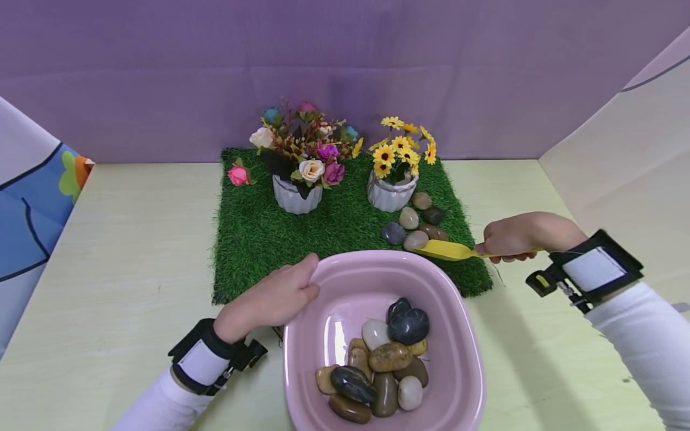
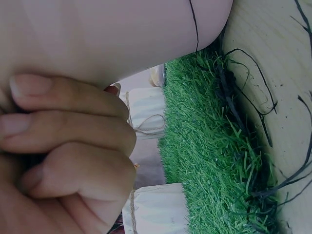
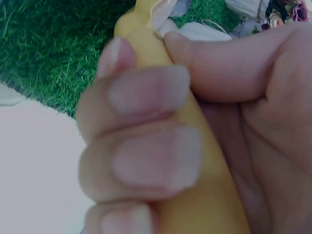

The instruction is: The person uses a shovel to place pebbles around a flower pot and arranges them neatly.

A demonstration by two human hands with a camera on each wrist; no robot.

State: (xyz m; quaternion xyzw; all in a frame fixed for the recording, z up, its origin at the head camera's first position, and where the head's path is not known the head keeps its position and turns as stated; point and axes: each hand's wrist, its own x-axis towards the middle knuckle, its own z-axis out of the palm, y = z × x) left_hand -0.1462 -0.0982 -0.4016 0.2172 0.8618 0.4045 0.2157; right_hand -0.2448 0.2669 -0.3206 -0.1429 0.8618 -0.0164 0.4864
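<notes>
My left hand [image 1: 286,293] grips the upper left rim of a pink basin [image 1: 293,359], its curled fingers [image 2: 73,109] against the outer wall in the left wrist view. Several smooth stones in black, brown, tan and white lie in the basin, among them a dark one [image 1: 408,326]. My right hand [image 1: 509,236] holds a yellow shovel [image 1: 447,250] by its handle, fingers wrapped round it in the right wrist view. The shovel's blade points left, its tip right at a pale stone [image 1: 415,240]. That stone belongs to a small cluster on the green turf mat [image 1: 253,239].
Behind the basin, a white pot of mixed flowers [image 1: 297,194] and a white pot of yellow flowers [image 1: 392,191] stand on the mat. A pink flower [image 1: 238,175] lies at the mat's left. A purple backdrop [image 1: 345,72] closes off the far side of the pale table [image 1: 135,269].
</notes>
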